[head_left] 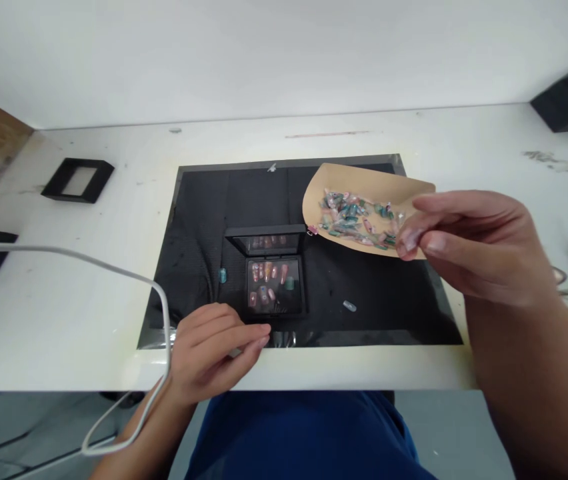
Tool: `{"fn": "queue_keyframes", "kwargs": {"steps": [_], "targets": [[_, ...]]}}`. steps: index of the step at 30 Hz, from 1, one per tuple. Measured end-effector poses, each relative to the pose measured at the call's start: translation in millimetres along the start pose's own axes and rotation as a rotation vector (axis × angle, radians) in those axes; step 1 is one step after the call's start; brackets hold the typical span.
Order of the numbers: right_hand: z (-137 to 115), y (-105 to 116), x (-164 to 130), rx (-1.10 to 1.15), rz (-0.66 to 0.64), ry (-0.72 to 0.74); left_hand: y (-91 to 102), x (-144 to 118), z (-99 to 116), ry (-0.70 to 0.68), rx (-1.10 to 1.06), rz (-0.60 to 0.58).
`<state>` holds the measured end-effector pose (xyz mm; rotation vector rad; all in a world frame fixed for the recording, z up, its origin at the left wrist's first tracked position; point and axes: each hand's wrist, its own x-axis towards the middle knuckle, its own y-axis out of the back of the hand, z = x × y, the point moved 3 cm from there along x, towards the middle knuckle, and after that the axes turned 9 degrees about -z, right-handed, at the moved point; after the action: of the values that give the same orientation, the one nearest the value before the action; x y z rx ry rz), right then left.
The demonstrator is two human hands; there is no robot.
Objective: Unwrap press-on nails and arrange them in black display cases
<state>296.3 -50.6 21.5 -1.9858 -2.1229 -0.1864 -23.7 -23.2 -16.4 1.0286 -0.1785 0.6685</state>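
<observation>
Your left hand [214,350] at the mat's near edge, fingers curled together, fingertips touching the open black nail case [275,283], your right hand [469,243] raised, pinching the tan paper sheet [359,183] heaped with press-on nails [357,220], over the black mat [194,220].

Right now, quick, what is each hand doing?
Left hand: fingers curled, holding nothing, fingertips at the near corner of the open black case.
Right hand: pinching the edge of the tan sheet carrying loose fake nails.
</observation>
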Motion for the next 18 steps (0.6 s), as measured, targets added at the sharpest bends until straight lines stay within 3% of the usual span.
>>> {"fn": "queue_keyframes", "kwargs": {"steps": [5,9,12,18], "targets": [[3.0,-9.6,-0.9,-0.049,-0.045,-0.031,-1.9,-1.5,-0.6,0.017,-0.003,0.01],[8.1,-27.3,-0.3,-0.031,-0.227,-0.102,-1.5,-3.6,-3.1,0.075,-0.003,0.05],[13.1,-43.6,1.3,-0.113,-0.326,-0.1,1.2,-5.9,-6.5,0.182,0.019,0.115],[34.3,-76.3,0.6,-0.447,-0.389,-0.012,3.4,-10.9,-12.8,0.446,0.067,0.201]]}}
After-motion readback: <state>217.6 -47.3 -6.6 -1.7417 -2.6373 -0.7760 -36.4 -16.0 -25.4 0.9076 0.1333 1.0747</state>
